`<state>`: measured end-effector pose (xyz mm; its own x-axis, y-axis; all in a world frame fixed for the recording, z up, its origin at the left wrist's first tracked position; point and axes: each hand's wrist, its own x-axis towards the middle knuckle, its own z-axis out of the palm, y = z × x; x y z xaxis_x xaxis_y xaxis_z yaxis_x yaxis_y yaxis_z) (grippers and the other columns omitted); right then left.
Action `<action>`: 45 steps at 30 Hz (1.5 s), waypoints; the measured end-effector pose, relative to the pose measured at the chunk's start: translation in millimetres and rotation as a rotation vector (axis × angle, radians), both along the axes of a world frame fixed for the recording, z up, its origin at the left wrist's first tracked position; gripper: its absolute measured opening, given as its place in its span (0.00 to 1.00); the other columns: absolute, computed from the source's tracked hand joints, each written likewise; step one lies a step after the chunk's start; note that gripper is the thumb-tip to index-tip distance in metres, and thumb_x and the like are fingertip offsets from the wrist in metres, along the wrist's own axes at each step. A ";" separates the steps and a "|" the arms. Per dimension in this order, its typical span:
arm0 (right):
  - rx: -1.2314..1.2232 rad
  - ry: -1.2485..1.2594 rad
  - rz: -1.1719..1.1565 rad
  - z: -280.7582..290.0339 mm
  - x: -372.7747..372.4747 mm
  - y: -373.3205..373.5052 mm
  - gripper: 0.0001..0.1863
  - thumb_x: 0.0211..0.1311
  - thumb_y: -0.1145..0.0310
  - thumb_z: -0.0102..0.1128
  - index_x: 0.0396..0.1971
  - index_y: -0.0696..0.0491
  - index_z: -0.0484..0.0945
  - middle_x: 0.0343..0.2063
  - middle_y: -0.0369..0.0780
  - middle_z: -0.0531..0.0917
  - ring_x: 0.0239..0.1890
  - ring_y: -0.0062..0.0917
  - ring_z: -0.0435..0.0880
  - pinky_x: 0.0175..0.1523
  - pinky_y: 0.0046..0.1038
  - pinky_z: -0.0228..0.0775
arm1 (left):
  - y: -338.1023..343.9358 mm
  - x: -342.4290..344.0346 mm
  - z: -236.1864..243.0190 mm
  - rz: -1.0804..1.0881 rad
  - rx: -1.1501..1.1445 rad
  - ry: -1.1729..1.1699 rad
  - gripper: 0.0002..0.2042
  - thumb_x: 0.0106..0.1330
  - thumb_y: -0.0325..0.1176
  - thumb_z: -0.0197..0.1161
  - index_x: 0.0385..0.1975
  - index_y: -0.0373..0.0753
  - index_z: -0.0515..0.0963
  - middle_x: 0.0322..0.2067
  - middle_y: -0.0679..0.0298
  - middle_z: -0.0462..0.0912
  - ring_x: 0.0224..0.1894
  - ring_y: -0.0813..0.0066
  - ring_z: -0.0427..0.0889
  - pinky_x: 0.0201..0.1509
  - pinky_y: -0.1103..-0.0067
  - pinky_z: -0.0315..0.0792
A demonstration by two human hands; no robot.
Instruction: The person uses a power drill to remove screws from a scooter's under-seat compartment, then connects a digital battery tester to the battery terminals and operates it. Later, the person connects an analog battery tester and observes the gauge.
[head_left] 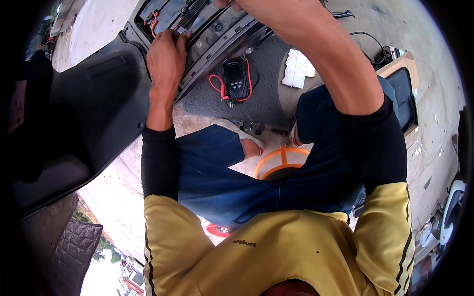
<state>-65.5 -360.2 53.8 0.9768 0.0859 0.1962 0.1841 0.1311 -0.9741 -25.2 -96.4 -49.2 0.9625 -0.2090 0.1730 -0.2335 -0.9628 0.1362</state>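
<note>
1. well to the left of the left fingers: a broad black panel (106,93), smooth and curved, alongside the opening.
2. just left of the left fingertips, inside the opening: an orange-red wire (154,23), with dark cables nearby.
3. left hand (165,58): fingers bent over into the opening, thumb set apart; cannot tell whether grasping a cable or only resting.
4. under and to the right of the left fingers: the open compartment (212,55), wiring exposed. access apparently done; work inside apparently unfinished, with no cover over the wiring yet.
5. right hand (242,4): at the far side of the compartment, mostly cut off by the upper edge; cannot tell whether clenched, released or holding anything.
6. below the right fingers, on the ground and out of reach of both grips: a black handheld device (236,74) with a looped red lead (251,81); apparently not hooked up.
7. to the right of and below the right fingers: a white sheet (295,70), then farther out a cardboard box (409,64) holding a black case (400,86).
</note>
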 end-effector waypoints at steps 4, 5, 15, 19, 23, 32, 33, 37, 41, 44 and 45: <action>-0.003 0.038 0.008 4.6 -1.6 -1.3 0.16 0.66 0.68 0.64 0.41 0.68 0.87 0.25 0.39 0.85 0.29 0.18 0.81 0.36 0.24 0.73 | 6.7 1.7 -4.4 -0.128 -0.057 -0.029 0.07 0.72 0.32 0.63 0.41 0.35 0.83 0.40 0.50 0.85 0.43 0.44 0.84 0.48 0.58 0.76; -0.022 0.071 -0.009 9.1 -1.4 0.8 0.16 0.66 0.68 0.64 0.41 0.68 0.87 0.25 0.40 0.85 0.29 0.19 0.81 0.37 0.24 0.73 | 9.2 2.8 -6.4 -0.164 -0.079 -0.039 0.07 0.72 0.31 0.63 0.42 0.35 0.83 0.40 0.50 0.85 0.43 0.43 0.84 0.48 0.58 0.76; -0.129 0.222 -0.053 20.8 6.2 9.0 0.15 0.66 0.69 0.64 0.42 0.67 0.87 0.27 0.39 0.86 0.30 0.18 0.81 0.38 0.24 0.73 | 2.2 -2.1 6.0 -0.027 -0.058 0.033 0.08 0.72 0.32 0.63 0.42 0.35 0.83 0.40 0.49 0.85 0.43 0.43 0.84 0.49 0.57 0.77; -0.012 0.127 -0.016 12.2 2.3 4.5 0.15 0.67 0.69 0.64 0.42 0.67 0.87 0.27 0.39 0.86 0.30 0.19 0.81 0.38 0.25 0.73 | 8.3 3.8 0.2 -0.167 -0.010 -0.058 0.08 0.73 0.31 0.62 0.38 0.32 0.81 0.39 0.48 0.83 0.42 0.43 0.84 0.46 0.55 0.77; -0.085 0.041 -0.107 -4.9 13.2 3.2 0.16 0.66 0.67 0.64 0.43 0.66 0.87 0.29 0.44 0.88 0.31 0.23 0.83 0.40 0.28 0.75 | 2.4 -5.2 5.2 -0.216 0.222 -0.118 0.06 0.69 0.27 0.63 0.41 0.34 0.81 0.41 0.53 0.84 0.46 0.49 0.84 0.46 0.59 0.79; -0.089 -0.090 -0.249 5.7 -10.7 8.2 0.15 0.62 0.68 0.62 0.39 0.64 0.88 0.30 0.49 0.90 0.35 0.32 0.89 0.46 0.33 0.80 | -50.4 -97.0 -147.7 -0.835 -0.098 0.485 0.13 0.64 0.24 0.64 0.48 0.37 0.83 0.50 0.60 0.85 0.54 0.57 0.80 0.59 0.64 0.76; -0.071 -0.072 -0.207 7.0 -9.2 6.7 0.15 0.62 0.69 0.61 0.39 0.65 0.88 0.30 0.49 0.90 0.34 0.32 0.89 0.46 0.33 0.80 | -44.7 -100.9 -174.5 -0.821 -0.073 0.495 0.13 0.64 0.23 0.63 0.49 0.37 0.84 0.51 0.61 0.85 0.55 0.57 0.80 0.60 0.64 0.75; 0.077 0.017 -0.053 7.4 -6.4 -7.0 0.14 0.60 0.72 0.58 0.35 0.67 0.87 0.25 0.47 0.88 0.31 0.32 0.89 0.43 0.32 0.80 | -21.1 -104.7 -233.1 -0.662 0.156 0.547 0.15 0.63 0.23 0.62 0.50 0.38 0.84 0.52 0.61 0.86 0.56 0.59 0.80 0.59 0.64 0.75; 0.042 0.032 -0.129 10.4 -17.2 -13.3 0.14 0.60 0.73 0.57 0.34 0.67 0.87 0.24 0.48 0.88 0.30 0.33 0.89 0.43 0.33 0.81 | -12.7 -101.8 -249.5 -0.570 0.171 0.493 0.12 0.64 0.26 0.61 0.46 0.39 0.84 0.48 0.59 0.86 0.54 0.57 0.80 0.58 0.64 0.75; 0.066 0.077 -0.079 9.9 -4.5 -20.4 0.14 0.60 0.73 0.57 0.34 0.67 0.87 0.25 0.48 0.88 0.31 0.34 0.89 0.44 0.34 0.81 | -19.2 -91.8 -262.1 -0.522 0.294 0.474 0.09 0.65 0.29 0.61 0.42 0.41 0.85 0.42 0.61 0.87 0.53 0.58 0.81 0.56 0.64 0.75; 0.056 -0.098 -0.194 -1.8 -11.0 -12.2 0.13 0.60 0.72 0.57 0.33 0.67 0.87 0.24 0.49 0.88 0.32 0.34 0.89 0.44 0.34 0.81 | -21.4 -90.8 -269.1 -0.512 0.338 0.457 0.08 0.65 0.30 0.61 0.40 0.42 0.85 0.40 0.61 0.87 0.52 0.58 0.81 0.55 0.64 0.75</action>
<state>-76.5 -372.3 51.9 0.9499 -0.1158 0.2905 0.3049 0.1375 -0.9424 -116.0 -117.9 -318.3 0.6919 -0.6192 -0.3714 -0.6531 -0.7560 0.0438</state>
